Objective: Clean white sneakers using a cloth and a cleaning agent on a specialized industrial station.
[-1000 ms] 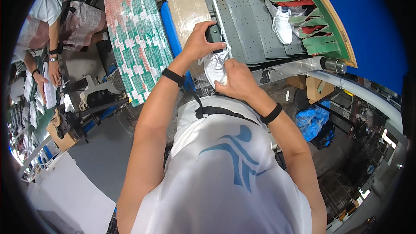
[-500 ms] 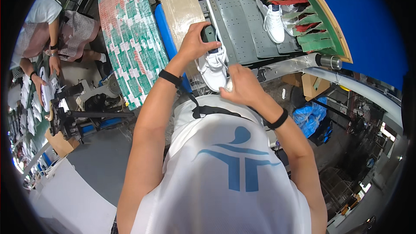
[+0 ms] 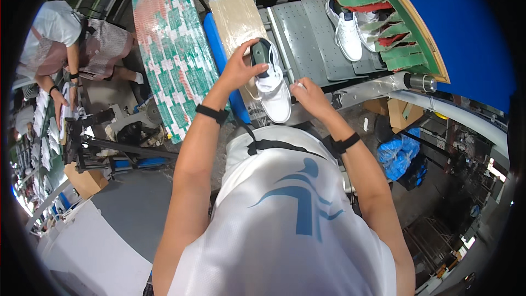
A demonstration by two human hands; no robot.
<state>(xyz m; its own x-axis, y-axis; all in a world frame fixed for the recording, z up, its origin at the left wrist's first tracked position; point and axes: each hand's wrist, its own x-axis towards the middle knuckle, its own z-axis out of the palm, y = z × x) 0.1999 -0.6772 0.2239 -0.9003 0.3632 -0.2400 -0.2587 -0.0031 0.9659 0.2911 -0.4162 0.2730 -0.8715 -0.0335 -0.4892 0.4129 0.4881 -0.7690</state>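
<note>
A white lace-up sneaker (image 3: 275,103) hangs tilted at the near edge of the conveyor, toe toward me, with a dark lining and loose laces. My left hand (image 3: 241,68) is closed on its heel and collar, the thumb across the opening. Just right of the shoe, apart from it, my right hand (image 3: 309,97) is closed in a pinch. A small white bit shows at its fingertips; what it is I cannot make out. Another white sneaker (image 3: 347,38) stands on the grey conveyor plates (image 3: 305,35), with a further white shoe partly hidden beside it.
Torn green and red strips (image 3: 402,57) hang at a wood-framed opening on the right. A tan taped board (image 3: 236,22) lies left of the plates, beside a green-and-white patterned panel (image 3: 172,60). A metal rail (image 3: 372,89) edges the conveyor. At far left a co-worker's hands (image 3: 64,101) handle shoes.
The sneaker is drawn slightly nearer with its opening more in view. My right hand has moved up and away from the toe to the right. The co-worker's hands have shifted.
</note>
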